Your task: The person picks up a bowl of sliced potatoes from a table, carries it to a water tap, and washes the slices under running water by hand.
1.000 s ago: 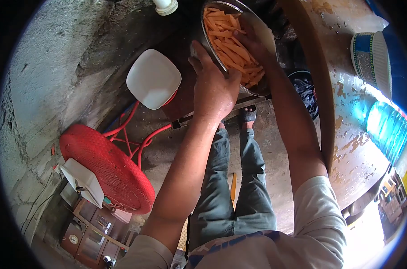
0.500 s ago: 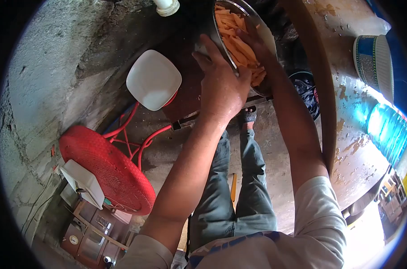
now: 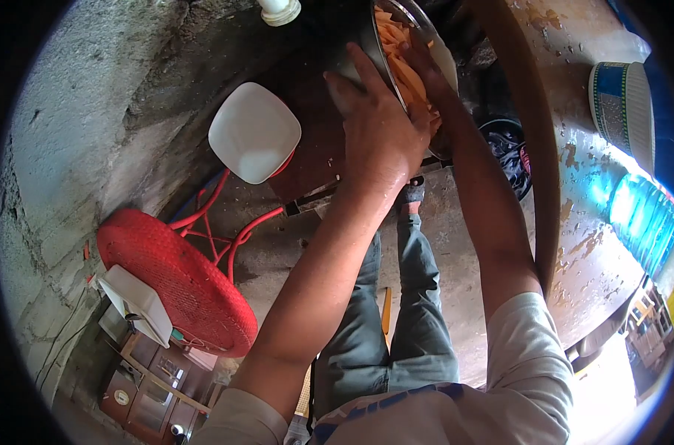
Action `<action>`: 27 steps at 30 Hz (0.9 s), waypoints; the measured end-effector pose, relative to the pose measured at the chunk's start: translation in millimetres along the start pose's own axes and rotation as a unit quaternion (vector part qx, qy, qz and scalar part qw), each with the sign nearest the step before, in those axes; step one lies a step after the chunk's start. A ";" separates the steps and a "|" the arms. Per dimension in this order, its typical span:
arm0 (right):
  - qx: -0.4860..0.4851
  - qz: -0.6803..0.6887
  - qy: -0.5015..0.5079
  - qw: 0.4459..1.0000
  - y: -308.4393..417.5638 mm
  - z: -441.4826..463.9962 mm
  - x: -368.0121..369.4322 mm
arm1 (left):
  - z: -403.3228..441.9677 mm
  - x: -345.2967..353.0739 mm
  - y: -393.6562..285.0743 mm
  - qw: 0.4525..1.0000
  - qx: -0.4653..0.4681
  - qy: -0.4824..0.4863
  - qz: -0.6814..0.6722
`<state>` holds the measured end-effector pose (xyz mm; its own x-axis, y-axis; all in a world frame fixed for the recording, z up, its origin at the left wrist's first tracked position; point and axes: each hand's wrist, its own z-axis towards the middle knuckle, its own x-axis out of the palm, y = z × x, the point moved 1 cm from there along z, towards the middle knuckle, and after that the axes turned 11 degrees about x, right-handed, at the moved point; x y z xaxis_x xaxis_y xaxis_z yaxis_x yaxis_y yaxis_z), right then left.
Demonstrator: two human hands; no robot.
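Orange strips (image 3: 402,67) fill a round metal bowl (image 3: 385,55), which is steeply tilted at the top of the view. My left hand (image 3: 381,126) supports the bowl from its left side, thumb at the rim and the other fingers spread against the outside. Inside the bowl, my right hand (image 3: 428,74) lies over the strips; its fingertips are dark and partly hidden, so its grip on them cannot be made out. A white squarish dish (image 3: 255,133) is left of the bowl.
A red woven stool (image 3: 177,282) with a white box (image 3: 136,304) stands at lower left. On the right is a worn tabletop (image 3: 574,259) with a patterned paper bowl (image 3: 620,111) and a blue bottle (image 3: 641,219). A dark-filled bucket (image 3: 506,152) stands beneath its edge.
The bowl has moved to the right and tilted more steeply, and fewer strips show. My left hand has moved right with it, while my right hand stays over the strips.
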<state>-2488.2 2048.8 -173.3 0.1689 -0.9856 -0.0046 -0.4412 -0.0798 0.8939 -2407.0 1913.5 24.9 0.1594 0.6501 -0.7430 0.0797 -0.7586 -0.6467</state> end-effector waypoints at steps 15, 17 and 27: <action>-0.043 0.107 0.009 0.993 1.9 -14.1 -6.3 | 4.1 16.3 -17.3 0.971 0.180 -0.048 0.153; -0.040 0.099 0.015 0.994 0.6 -13.6 -7.1 | 4.0 18.5 -18.3 0.977 0.164 -0.023 0.131; -0.080 -0.081 0.123 0.986 14.5 -26.4 13.9 | 3.0 10.0 -30.8 0.996 0.070 0.025 0.048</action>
<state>-2469.0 2037.9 -148.6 0.4432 -0.8943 -0.0619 -0.2492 -0.1892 0.9498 -2410.8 1943.5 36.9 0.2096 0.5698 -0.7946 -0.0747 -0.8009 -0.5941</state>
